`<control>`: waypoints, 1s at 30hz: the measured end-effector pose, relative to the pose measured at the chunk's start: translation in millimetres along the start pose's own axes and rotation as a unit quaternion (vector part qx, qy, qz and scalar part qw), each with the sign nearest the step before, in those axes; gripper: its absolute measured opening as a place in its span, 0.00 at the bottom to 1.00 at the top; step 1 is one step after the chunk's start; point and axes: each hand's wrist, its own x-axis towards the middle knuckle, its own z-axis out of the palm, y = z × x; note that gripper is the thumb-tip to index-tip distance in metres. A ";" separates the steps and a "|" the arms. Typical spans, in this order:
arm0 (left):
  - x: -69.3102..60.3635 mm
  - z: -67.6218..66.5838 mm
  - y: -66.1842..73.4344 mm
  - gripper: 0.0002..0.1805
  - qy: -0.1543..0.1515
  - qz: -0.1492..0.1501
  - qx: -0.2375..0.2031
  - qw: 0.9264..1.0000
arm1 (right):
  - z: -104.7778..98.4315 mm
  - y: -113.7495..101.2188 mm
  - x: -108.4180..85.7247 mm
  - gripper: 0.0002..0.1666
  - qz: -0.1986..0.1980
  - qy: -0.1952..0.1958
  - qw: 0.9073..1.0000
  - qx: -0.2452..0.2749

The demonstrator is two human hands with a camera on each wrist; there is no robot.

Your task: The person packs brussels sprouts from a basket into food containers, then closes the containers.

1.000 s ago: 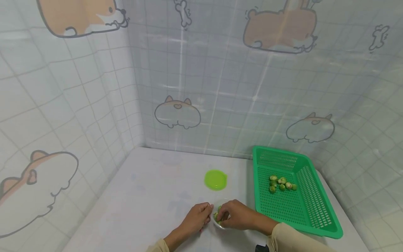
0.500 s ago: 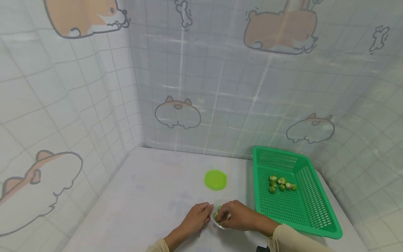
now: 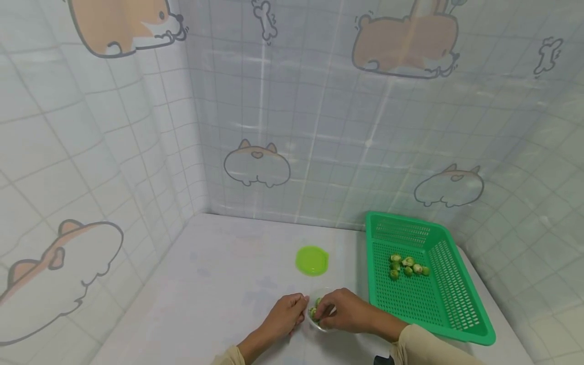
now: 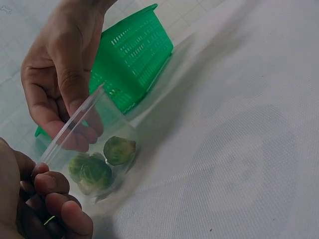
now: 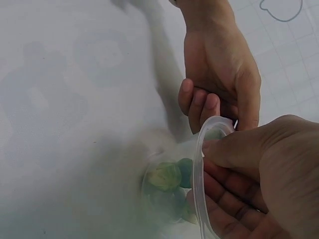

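Note:
A small clear plastic container (image 3: pixel 316 327) with several Brussels sprouts (image 4: pixel 97 172) in its bottom stands on the table between both hands. My left hand (image 3: pixel 285 315) pinches its rim from the left; in the left wrist view that hand's fingers (image 4: pixel 55 186) are curled at the rim. My right hand (image 3: pixel 345 310) reaches over the opening, its loosely bent fingers inside, just above or against the sprouts. No sprout shows clearly between those fingers (image 5: pixel 224 194). A round bright green lid (image 3: pixel 312 261) lies flat behind the container.
At the right stands a green perforated plastic basket (image 3: pixel 438 309) with several Brussels sprouts (image 3: pixel 408 266) grouped inside. White cloth covers the table (image 3: pixel 219 263). Tile-patterned curtains (image 3: pixel 319 126) with cartoon dogs enclose the back and both sides.
Both hands and the container stay nearly where they were. Only slight shifts of the right hand and of the camera view show.

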 end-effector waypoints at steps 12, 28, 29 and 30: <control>-0.5 0.6 -0.5 0.22 -0.002 0.002 -0.005 1.000 | -8.5 -3.7 -5.8 0.06 -0.018 0.014 1.000 0.014; 0.3 4.7 -5.4 0.23 0.002 0.004 -0.016 1.000 | -21.3 -1.8 -16.8 0.11 -0.026 0.044 0.999 0.000; 0.3 4.9 -5.7 0.23 0.003 0.006 -0.014 1.000 | -22.8 -1.3 -18.0 0.12 -0.026 0.047 0.999 -0.002; 0.2 5.2 -5.9 0.23 0.004 0.007 -0.014 1.000 | -24.3 -0.6 -19.1 0.12 -0.028 0.050 0.998 -0.003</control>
